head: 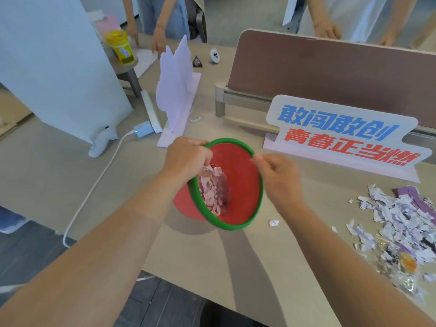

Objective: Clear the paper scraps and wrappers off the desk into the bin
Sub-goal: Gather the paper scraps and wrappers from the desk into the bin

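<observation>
A red bin with a green rim [245, 225] stands on the desk in the middle of the head view. My left hand [186, 159] is over its left rim, fingers curled around a bunch of paper scraps [211, 169] that hangs into the bin. More scraps [214, 194] lie against the bin's inner left wall. My right hand [278, 175] hovers at the bin's right rim, fingers pinched together; whether they hold anything is too small to tell. A pile of torn white and purple paper and clear wrappers [398, 225] lies on the desk at the right.
A lettered sign [342, 135] stands behind the bin, with a brown divider panel [330, 74] further back. A white cut-out stand [174, 90], a charger and cable [141, 129], a yellow cup [120, 47] and other people's hands [326, 30] are at the far side. A single scrap [273, 223] lies beside the bin.
</observation>
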### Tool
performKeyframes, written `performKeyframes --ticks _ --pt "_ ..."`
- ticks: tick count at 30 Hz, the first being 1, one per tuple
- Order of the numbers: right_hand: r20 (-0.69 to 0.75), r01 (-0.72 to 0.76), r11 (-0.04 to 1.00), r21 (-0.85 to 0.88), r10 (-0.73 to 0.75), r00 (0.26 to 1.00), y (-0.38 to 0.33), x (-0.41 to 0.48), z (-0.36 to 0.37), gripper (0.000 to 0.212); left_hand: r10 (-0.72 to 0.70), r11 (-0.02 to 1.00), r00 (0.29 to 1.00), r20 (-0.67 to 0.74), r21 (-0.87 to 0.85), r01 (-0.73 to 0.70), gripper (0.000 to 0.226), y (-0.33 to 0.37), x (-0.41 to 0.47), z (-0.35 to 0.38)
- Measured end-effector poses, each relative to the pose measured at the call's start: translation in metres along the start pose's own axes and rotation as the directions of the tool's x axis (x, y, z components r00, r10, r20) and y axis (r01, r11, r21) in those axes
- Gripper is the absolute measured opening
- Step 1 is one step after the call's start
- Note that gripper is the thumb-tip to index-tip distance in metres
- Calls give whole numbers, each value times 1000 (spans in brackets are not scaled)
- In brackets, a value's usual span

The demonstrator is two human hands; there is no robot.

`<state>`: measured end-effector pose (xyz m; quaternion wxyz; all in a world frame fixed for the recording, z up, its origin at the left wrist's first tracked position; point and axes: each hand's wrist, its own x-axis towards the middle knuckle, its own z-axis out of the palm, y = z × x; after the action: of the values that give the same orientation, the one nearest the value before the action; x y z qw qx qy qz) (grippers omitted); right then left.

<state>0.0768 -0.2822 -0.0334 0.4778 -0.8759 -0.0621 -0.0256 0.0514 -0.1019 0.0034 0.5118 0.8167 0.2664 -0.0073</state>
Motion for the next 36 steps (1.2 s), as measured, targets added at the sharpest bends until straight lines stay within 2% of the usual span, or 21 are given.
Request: performKeyframes --ticks 1,2,4,6,9,11,14,19,20,22,24,27,30,32,33,36 --pt "-125 -97 995 35 101 987 16 -3 -1 30 7 1000 1000 -1 12 -7 53 -2 -1 -4" --pt "-184 -193 981 22 194 964 35 -7 0 27 14 1000 1000 -2 16 -14 47 -6 -2 -8" --pt "-89 -357 927 -117 348 933 81 -19 9 24 7 1000 1000 -3 16 -7 34 -12 -4 -14" --pt "88 -417 861 -290 458 884 117 -37 18 27 8 999 1000 1 50 -8 27 -21 -3 -17" --pt "168 -356 863 -359 435 885 146 -58 27 19 40 994 999 2 102 -40 38 -31 -1 -19" --pt "193 -297 872 -388 392 899 152 -61 29 9 54 992 999 5 116 -54 37 -32 0 -21" --pt "226 -238 866 -439 363 904 146 -58 38 9 54 993 999 4 102 -54 32 -31 0 -24" --pt "377 -132 934 -332 259 889 112 -65 80 6 42 996 999 3 80 -42 38 -33 6 -27" --pt "397 -115 938 -326 246 884 107 -66 88 12 44 995 999 2 87 -44 40 -34 8 -27" --pt "408 -96 929 -356 248 879 104 -67 98 22 29 996 1000 -10 80 -28 36 -36 12 -29" --pt "400 -88 916 -392 255 880 105 -67 103 17 19 999 1000 -21 44 -18 30 -37 13 -30" --pt "415 -53 879 -473 276 867 106 -66 108 12 20 1000 1000 -23 -1 -20 40 -38 15 -30" --pt "404 -14 816 -579 302 864 112 -64 113 22 15 1000 1000 -14 -14 -15 42 -36 14 -29" --pt "339 -61 790 -610 330 881 118 -61 112 25 24 1000 1000 5 4 -24 39 -33 12 -28" --pt "283 -138 802 -581 358 890 118 -58 108 23 27 1000 1000 11 6 -27 38 -32 13 -28" --pt "76 -429 863 -267 463 883 107 -42 85 17 33 999 999 24 13 -33 38 -31 19 -25"
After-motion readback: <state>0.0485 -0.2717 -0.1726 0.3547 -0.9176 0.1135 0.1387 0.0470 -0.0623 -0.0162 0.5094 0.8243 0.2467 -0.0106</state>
